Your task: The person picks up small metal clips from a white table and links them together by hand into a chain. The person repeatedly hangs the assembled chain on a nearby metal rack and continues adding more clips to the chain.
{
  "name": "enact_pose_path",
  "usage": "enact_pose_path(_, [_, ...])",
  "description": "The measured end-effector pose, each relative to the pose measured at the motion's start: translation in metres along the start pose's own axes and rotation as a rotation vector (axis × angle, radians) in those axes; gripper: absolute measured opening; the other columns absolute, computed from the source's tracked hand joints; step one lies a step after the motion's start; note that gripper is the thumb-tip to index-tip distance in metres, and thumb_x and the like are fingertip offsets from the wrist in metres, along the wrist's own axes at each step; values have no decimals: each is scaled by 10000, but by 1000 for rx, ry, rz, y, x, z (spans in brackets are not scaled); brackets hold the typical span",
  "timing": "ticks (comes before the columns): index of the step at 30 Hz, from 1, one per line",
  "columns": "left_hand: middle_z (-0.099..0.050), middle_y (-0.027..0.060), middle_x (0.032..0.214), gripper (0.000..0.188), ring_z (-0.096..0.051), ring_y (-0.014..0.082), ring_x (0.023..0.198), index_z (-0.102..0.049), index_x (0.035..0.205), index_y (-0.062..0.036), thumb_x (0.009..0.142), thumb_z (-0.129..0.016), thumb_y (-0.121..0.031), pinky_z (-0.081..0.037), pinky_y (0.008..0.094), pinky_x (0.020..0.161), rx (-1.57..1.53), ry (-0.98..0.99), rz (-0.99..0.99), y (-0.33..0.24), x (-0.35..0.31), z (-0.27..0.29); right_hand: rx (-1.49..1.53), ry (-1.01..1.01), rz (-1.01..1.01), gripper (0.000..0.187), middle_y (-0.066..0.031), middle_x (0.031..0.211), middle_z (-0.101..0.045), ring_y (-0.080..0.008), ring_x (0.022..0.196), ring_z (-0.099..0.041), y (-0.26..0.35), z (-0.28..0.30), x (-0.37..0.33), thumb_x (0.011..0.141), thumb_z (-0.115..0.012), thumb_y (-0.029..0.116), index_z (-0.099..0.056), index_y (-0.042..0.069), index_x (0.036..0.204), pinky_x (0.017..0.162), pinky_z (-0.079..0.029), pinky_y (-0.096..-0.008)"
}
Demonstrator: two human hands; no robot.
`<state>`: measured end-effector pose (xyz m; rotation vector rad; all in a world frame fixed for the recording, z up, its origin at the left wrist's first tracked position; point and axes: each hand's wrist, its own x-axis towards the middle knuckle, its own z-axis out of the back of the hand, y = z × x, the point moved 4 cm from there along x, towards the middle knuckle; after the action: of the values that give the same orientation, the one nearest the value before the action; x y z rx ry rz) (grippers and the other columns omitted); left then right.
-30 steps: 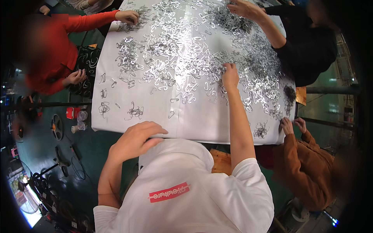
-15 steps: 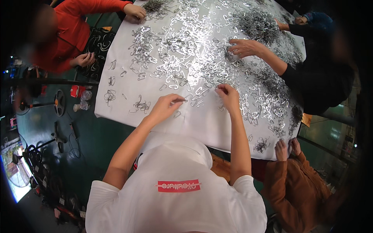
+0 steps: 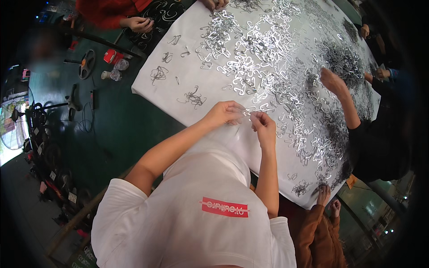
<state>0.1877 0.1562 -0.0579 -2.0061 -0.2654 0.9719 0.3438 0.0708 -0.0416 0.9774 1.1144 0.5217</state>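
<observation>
A red label (image 3: 225,207) is stretching across the front of the person's white shirt (image 3: 192,183), bearing struck-through white lettering (image 3: 223,207) that is facing upside down. Near the lower left corner, pale lettering (image 3: 85,259) is showing on a dark surface (image 3: 79,252), too small to make out. Farther up that side, white tags (image 3: 72,197) are also showing, too small to read.

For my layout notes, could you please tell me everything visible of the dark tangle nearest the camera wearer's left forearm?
The tangle is a loose clump of thin, curved, dark pieces, apparently metal, ends straying outward. It rests on the white table cover near its edge, apart from the shiny hooks. No hand touches it.
</observation>
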Motion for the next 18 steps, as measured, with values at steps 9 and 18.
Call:
enact_pose_path(9, [-670, 105, 1012, 232, -681, 184, 870, -611, 1115, 2, 905, -638, -93, -552, 285, 759, -193, -115, -91, 15, -6, -2, 32, -23, 17, 164, -24, 740, -628, -77, 606, -535, -1, -12, -6, 874, -641, 131, -658, 11, 985, 534, -412, -216])
enact_pose_path(18, [-607, 81, 1094, 243, -545, 294, 1076, -665, 1048, -105, 808, -645, -69, -435, 426, 890, 1089, -620, -839, 13, -44, 44, 63, -44, -75, 158, -15, 793, -615, -75, 625, -530, -35, 18, -29, 894, -626, 122, -652, 8, 1001, 549, -409, -214])
